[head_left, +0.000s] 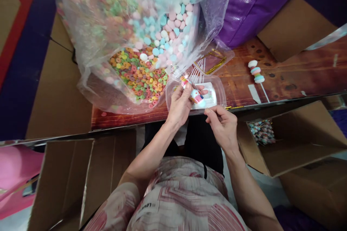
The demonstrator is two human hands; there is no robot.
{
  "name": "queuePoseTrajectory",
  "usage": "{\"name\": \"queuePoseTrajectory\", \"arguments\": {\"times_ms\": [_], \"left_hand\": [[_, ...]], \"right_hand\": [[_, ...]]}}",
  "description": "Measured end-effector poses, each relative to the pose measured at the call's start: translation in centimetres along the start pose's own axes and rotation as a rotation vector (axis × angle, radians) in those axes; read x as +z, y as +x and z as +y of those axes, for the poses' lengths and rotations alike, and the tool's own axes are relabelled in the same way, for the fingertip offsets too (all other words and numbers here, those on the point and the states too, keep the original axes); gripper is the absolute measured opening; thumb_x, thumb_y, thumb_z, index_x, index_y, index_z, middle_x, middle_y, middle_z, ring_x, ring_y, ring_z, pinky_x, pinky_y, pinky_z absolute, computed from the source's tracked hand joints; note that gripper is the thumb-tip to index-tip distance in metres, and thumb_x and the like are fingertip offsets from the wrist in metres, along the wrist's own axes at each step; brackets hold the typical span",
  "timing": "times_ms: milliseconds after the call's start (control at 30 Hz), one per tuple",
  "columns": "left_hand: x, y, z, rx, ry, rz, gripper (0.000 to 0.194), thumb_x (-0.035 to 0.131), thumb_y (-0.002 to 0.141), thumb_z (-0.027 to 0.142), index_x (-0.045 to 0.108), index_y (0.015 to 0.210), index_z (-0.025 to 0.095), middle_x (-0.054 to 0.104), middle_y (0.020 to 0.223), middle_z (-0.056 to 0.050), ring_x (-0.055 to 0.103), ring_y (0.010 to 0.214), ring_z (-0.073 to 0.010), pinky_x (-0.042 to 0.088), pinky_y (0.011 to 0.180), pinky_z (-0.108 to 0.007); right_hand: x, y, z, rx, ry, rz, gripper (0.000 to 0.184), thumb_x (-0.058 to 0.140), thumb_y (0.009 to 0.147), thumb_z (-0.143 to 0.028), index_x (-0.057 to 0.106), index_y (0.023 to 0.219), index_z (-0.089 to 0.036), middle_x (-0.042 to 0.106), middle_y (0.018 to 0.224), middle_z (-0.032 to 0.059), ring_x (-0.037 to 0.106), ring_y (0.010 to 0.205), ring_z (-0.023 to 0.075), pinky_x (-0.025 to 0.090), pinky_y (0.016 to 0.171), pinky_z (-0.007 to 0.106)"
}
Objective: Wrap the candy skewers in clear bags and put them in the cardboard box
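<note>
My left hand (182, 104) is closed around a candy skewer (197, 96) with white, pink and blue pieces, which looks wrapped in clear film. My right hand (222, 122) is just to the right with thumb and forefinger pinched together; whatever is between them is too small to make out. Beneath my hands sits a clear plastic tub (222, 92). White sticks (199, 72) lean at its far side, by a clear lid (229, 56) bearing gold twist ties (217, 65). A finished-looking candy skewer (255, 71) lies on the table to the right.
A large plastic-lined container holds cereal rings (138, 75) and pastel candies (173, 25). The wooden table (292, 68) has a purple bag (252, 3) behind. An open carton (303, 137) at right holds wrapped candy skewers (261, 132). Another open carton (65, 180) stands lower left.
</note>
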State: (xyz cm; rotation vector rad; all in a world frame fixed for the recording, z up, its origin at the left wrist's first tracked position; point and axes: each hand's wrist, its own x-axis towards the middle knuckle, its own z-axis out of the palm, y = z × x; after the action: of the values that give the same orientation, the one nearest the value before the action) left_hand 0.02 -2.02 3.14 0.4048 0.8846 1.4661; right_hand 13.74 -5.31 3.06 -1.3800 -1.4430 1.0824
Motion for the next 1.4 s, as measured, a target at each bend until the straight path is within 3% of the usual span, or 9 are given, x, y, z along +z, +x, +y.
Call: {"name": "queuePoseTrajectory", "arguments": {"times_ms": [233,333,500,767,1033,1133,1233,1333,1400], "left_hand": [[0.9,-1.0,-1.4,-0.014,-0.02,-0.047,0.029,0.077,0.091,0.045,0.066,0.093,0.018,0.078,0.097,-0.005,0.076,0.099,-0.0201,0.06,0.084,-0.029],[0.8,-0.8,-0.7,-0.007,-0.011,-0.03,0.026,0.074,0.094,0.044,0.067,0.096,0.019,0.078,0.1,-0.006,0.076,0.104,-0.0213,0.059,0.089,-0.032],[0.3,-0.7,0.0,-0.037,0.0,-0.02,0.027,0.073,0.095,0.044,0.067,0.1,0.019,0.078,0.097,-0.005,0.077,0.108,-0.0222,0.059,0.094,-0.034],[0.6,-1.5,-0.1,0.017,0.012,-0.077,0.032,0.08,0.088,0.044,0.066,0.104,0.021,0.079,0.101,-0.006,0.077,0.106,-0.0237,0.061,0.081,-0.029],[0.2,-1.3,0.5,-0.154,-0.082,-0.026,0.028,0.082,0.087,0.041,0.067,0.09,0.018,0.08,0.092,-0.006,0.079,0.098,-0.025,0.06,0.071,-0.027],[0.1,-1.1,0.7,-0.154,-0.117,-0.04,0.026,0.082,0.087,0.04,0.068,0.088,0.018,0.079,0.088,-0.006,0.079,0.092,-0.0228,0.059,0.069,-0.026],[-0.1,-1.2,1.0,-0.009,-0.054,-0.044,0.027,0.083,0.085,0.04,0.071,0.092,0.017,0.077,0.082,-0.004,0.073,0.074,-0.0168,0.055,0.063,-0.024],[-0.6,-1.5,1.9,0.023,0.0,-0.132,0.031,0.084,0.083,0.042,0.073,0.098,0.018,0.073,0.077,-0.002,0.056,0.051,-0.0101,0.045,0.049,-0.023],[-1.2,-1.6,2.7,-0.028,0.004,-0.215,0.031,0.084,0.083,0.042,0.072,0.099,0.019,0.07,0.078,-0.002,0.05,0.049,-0.0099,0.044,0.047,-0.025]], "right_hand": [[2.3,0.8,-0.5,-0.122,-0.126,0.198,0.031,0.058,0.094,-0.038,0.053,0.068,-0.022,0.057,0.063,-0.0025,0.046,0.056,0.0122,0.037,0.057,0.027],[1.4,0.0,-0.7,-0.131,-0.2,0.108,0.029,0.056,0.098,-0.038,0.059,0.074,-0.022,0.059,0.065,-0.0021,0.049,0.059,0.0129,0.039,0.06,0.028],[-0.6,-1.4,-0.4,-0.04,-0.122,-0.046,0.027,0.059,0.097,-0.037,0.067,0.078,-0.021,0.053,0.057,-0.0049,0.048,0.053,0.0112,0.036,0.054,0.025],[1.3,-0.8,-1.0,-0.09,-0.074,-0.017,0.031,0.056,0.097,-0.039,0.059,0.071,-0.023,0.051,0.055,-0.0047,0.046,0.051,0.0115,0.038,0.052,0.025],[2.0,-0.5,-1.3,-0.068,-0.019,-0.081,0.031,0.055,0.099,-0.038,0.056,0.071,-0.023,0.052,0.055,-0.0048,0.047,0.05,0.0116,0.038,0.052,0.025],[2.1,0.3,-1.7,-0.084,-0.007,-0.11,0.024,0.056,0.099,-0.039,0.062,0.082,-0.023,0.061,0.066,-0.0032,0.05,0.054,0.0116,0.042,0.055,0.026],[2.8,1.4,-2.1,-0.095,0.049,-0.109,0.02,0.061,0.096,-0.041,0.065,0.09,-0.022,0.068,0.078,-0.0009,0.053,0.059,0.0117,0.045,0.058,0.025],[3.7,2.5,-2.3,-0.021,0.228,-0.17,0.037,0.06,0.097,-0.05,0.06,0.074,-0.022,0.059,0.06,-0.0031,0.048,0.051,0.0112,0.041,0.051,0.025],[3.9,3.2,-2.4,0.054,0.31,-0.303,0.047,0.056,0.098,-0.058,0.061,0.07,-0.021,0.055,0.053,-0.0034,0.048,0.047,0.0119,0.039,0.049,0.025]]}}
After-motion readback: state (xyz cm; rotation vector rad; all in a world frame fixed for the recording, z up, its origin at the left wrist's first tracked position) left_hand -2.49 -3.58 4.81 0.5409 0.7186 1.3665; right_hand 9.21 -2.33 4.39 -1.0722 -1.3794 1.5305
